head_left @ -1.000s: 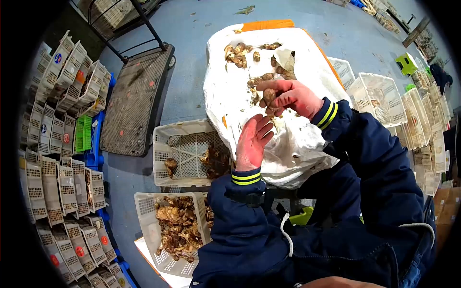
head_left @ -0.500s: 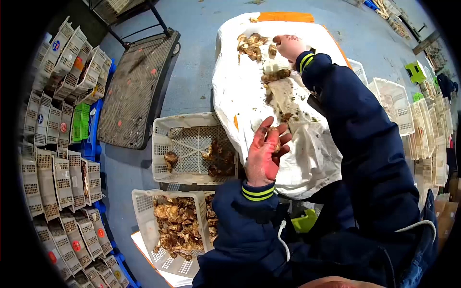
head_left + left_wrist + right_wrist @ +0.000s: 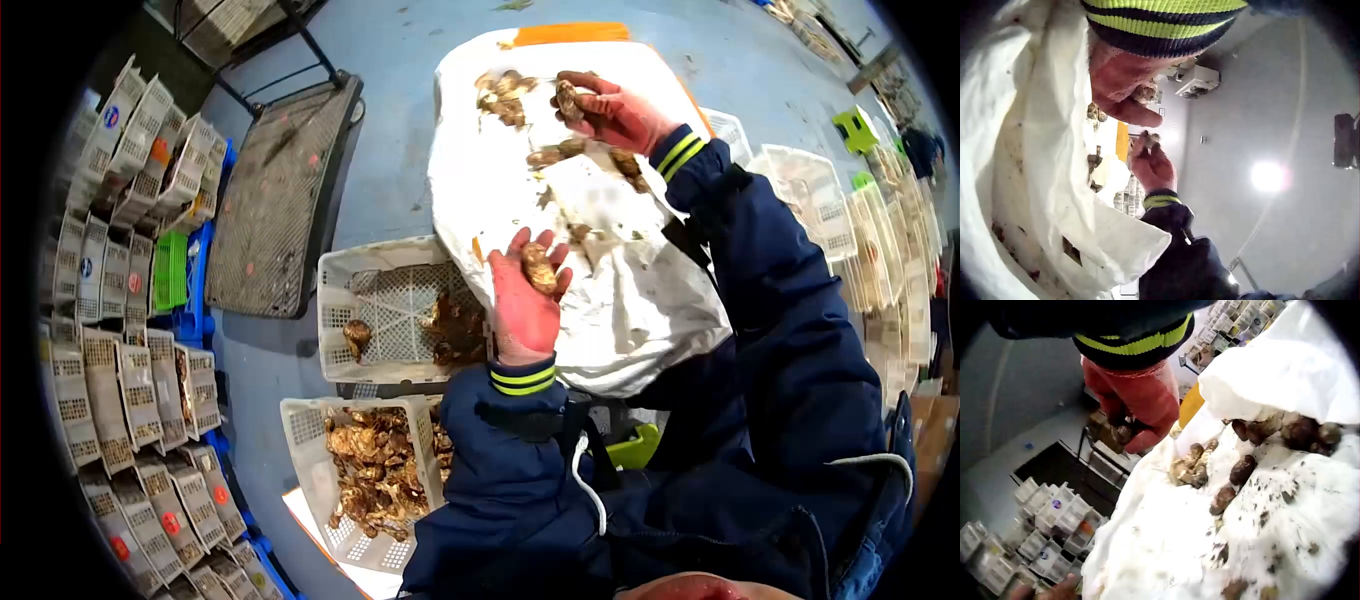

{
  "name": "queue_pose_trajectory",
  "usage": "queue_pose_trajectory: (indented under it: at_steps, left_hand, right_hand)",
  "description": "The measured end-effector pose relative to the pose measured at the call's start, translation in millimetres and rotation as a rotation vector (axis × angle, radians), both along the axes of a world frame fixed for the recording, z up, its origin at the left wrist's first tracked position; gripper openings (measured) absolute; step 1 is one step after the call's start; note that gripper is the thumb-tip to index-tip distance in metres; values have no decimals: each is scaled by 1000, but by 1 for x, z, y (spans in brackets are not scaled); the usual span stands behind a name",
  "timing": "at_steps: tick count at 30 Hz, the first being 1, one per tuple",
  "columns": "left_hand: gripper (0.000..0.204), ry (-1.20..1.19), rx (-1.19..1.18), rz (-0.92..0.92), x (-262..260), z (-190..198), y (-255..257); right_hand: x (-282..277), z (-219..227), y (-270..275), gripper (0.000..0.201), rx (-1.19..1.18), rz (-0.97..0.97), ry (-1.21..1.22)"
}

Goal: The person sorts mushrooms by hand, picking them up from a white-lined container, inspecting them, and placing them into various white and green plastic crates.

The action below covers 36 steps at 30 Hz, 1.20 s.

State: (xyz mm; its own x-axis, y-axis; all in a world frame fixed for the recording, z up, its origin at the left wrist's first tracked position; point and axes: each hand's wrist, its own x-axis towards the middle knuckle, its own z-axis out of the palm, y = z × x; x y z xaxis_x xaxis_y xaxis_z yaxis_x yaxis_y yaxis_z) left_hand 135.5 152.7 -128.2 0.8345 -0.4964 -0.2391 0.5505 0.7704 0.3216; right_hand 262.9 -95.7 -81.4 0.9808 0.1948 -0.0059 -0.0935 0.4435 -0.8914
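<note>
In the head view my left hand is palm up over the near left edge of the white sheet, fingers bent around a brown mushroom. Farther out, my right hand pinches another mushroom between thumb and fingers above the sheet. A cluster of mushrooms lies to its left. More mushrooms sit below it, beside a pale flap with dark crumbs. The right wrist view shows the right hand with the mushroom partly hidden by its fingers.
Left of the sheet stands a white crate with some mushrooms. Nearer is a fuller crate, heaped with mushrooms. A flat trolley lies beyond, and stacked crates line the left side. More white crates stand at right.
My right hand left the left hand, reached out to the far mushrooms and now holds one, palm turned up. A mushroom now rests in my left hand, which was empty at first.
</note>
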Motion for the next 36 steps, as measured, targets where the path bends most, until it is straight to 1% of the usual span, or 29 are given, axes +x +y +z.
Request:
queue_pose_trajectory:
  at_steps: [2,3,4,6,7,8,10,11,12,14,15,16,17,18,19,20,21,22,23,24,25,26,28,29,30,31,33,34,36]
  left_hand:
    - [48,-19,44,1,-5,1,0]
    - [47,-70,-28,-52,-6,-4,1]
    - [45,-116,15,-64,-10,-2,0]
    - [45,-170,45,-118,-19,7,-3]
    - [44,-173,66,-145,-26,11,-5]
    - [44,-185,71,-160,-34,16,-7]
    - [42,-230,36,-272,-50,25,-10]
    - [41,-206,27,-289,-57,26,-13]
    - [41,-216,28,-311,-61,26,-13]
    - [41,-208,-56,-363,-64,24,-18]
    - [40,-218,-146,-417,-68,27,-23]
    - [35,-206,-108,-406,-76,31,-29]
    - [34,-225,-209,-490,-73,18,-31]
    - [33,-195,36,-424,-88,35,-38]
    - [32,-219,108,-446,-92,32,-43]
    - [32,-199,158,-457,-97,32,-53]
    - [33,-231,191,-475,-99,35,-52]
    - [35,-478,330,-422,-103,25,-55]
    - [36,-525,373,-446,-103,21,-60]
    - [36,-444,276,-474,-101,16,-58]
    - [37,-360,183,-500,-98,10,-56]
    - [36,-252,167,-521,-101,21,-57]
    - [34,-200,67,-535,-104,19,-58]
    - [36,-217,-3,-575,-101,12,-55]
    - [38,-162,-64,-601,-101,9,-55]
    - [38,-141,-44,-607,-101,6,-54]
    - [38,-106,6,-606,-107,2,-53]
    - [38,-96,4,-606,-111,-2,-53]
    - [38,-108,-5,-729,-119,-7,-59]
  right_hand:
    - [-55,25,1,45,171,46,21]
    - [-87,45,5,49,215,66,20]
    - [-114,58,10,53,213,30,41]
    - [-156,71,14,56,95,-18,-23]
    - [-173,75,17,57,99,-53,-21]
    - [-187,75,19,57,93,-52,-77]
    - [-214,71,19,56,114,-101,-95]
    - [-228,74,20,61,63,-140,-128]
    - [-242,76,20,59,103,-161,-134]
    - [-264,79,22,58,106,-241,-124]
    - [-274,72,24,57,101,-238,-158]
    - [-279,59,23,56,87,-246,-196]
    - [-284,44,26,54,46,-288,-129]
    - [-292,41,28,53,126,-276,-143]
    - [-300,37,31,54,40,-318,-77]
    - [-300,20,29,54,60,-328,-103]
    - [-296,11,34,55,172,-317,-103]
    - [-307,16,34,54,167,-373,-66]
    - [-311,10,31,54,225,-383,-78]
    - [-314,10,30,55,282,-378,-85]
    - [-319,9,28,56,248,-407,-64]
    - [-322,5,25,59,249,-409,-82]
    - [-329,-4,19,56,319,-383,-78]
    - [-332,-5,17,53,330,-395,-48]
    - [-329,-14,17,53,368,-393,-34]
    - [-327,-24,11,54,358,-331,-72]
    - [-328,-23,9,55,378,-219,-142]
    - [-330,-24,10,55,378,-221,-132]
    - [-332,-23,8,55,344,-252,-145]
